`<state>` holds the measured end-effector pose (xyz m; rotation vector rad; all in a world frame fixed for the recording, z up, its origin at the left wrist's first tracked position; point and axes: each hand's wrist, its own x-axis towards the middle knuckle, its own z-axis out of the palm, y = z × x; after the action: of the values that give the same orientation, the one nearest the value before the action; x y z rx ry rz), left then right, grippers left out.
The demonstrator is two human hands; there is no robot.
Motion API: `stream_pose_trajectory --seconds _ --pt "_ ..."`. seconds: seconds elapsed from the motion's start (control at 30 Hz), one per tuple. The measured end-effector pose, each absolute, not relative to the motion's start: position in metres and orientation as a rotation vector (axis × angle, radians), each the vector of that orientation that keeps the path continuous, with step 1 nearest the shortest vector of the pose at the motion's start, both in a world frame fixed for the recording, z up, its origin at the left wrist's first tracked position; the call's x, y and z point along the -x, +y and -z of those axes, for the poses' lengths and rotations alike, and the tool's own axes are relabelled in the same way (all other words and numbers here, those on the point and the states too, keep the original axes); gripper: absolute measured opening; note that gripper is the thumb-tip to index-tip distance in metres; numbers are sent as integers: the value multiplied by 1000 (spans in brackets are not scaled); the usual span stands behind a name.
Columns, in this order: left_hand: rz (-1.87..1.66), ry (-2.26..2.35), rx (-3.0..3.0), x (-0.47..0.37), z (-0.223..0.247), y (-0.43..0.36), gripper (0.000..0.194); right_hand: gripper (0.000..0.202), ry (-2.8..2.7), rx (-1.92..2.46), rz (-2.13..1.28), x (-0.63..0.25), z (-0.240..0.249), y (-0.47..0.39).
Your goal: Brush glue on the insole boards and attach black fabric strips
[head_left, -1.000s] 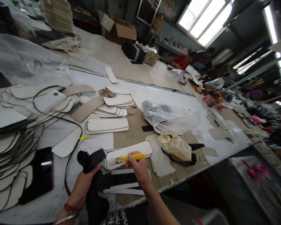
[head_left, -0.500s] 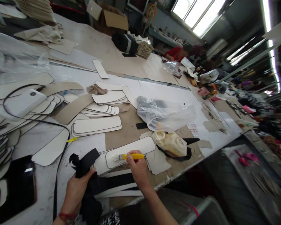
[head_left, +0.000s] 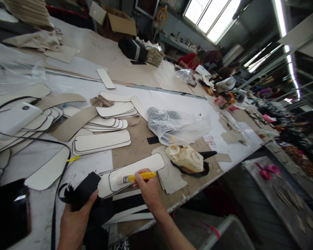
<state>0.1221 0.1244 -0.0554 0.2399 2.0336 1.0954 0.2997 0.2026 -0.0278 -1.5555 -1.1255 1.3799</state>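
My right hand (head_left: 147, 189) grips a small brush with a yellow handle (head_left: 135, 177). Its bristles rest on the left end of a long white rounded piece with a dark edge (head_left: 143, 166), which lies on a short stack near the table's front edge. My left hand (head_left: 74, 222) holds a black fabric piece (head_left: 85, 192) just left of that stack. A yellowish glue jug (head_left: 186, 159) lies on its side to the right of the white piece, on black scraps.
Stacks of white rounded pieces (head_left: 101, 142) fill the middle and left of the table. A clear plastic bag (head_left: 177, 126) lies behind the jug. A white device (head_left: 11, 118) with a black cable sits far left, beside a black phone (head_left: 9, 211). People work at the far end.
The view has shifted, so everything sits further left in the frame. My right hand keeps the brush on the white piece; my left hand has dropped lower with the black fabric.
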Motion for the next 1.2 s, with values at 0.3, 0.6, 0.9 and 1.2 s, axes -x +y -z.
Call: stream_pose_trajectory --seconds 0.3,0.6,0.9,1.2 --pt "-939 2120 -282 -140 73 126 80 27 -1057 1509 -1456 -294 31 200" --pt "-859 2190 -310 -139 83 133 77 26 -1080 1516 -1459 -291 39 198" --pt "-834 2238 -314 -141 78 136 71 16 -1422 1637 -860 -334 35 209" --pt "-748 2273 -341 -140 81 134 82 13 -1653 1623 -346 -368 13 219"
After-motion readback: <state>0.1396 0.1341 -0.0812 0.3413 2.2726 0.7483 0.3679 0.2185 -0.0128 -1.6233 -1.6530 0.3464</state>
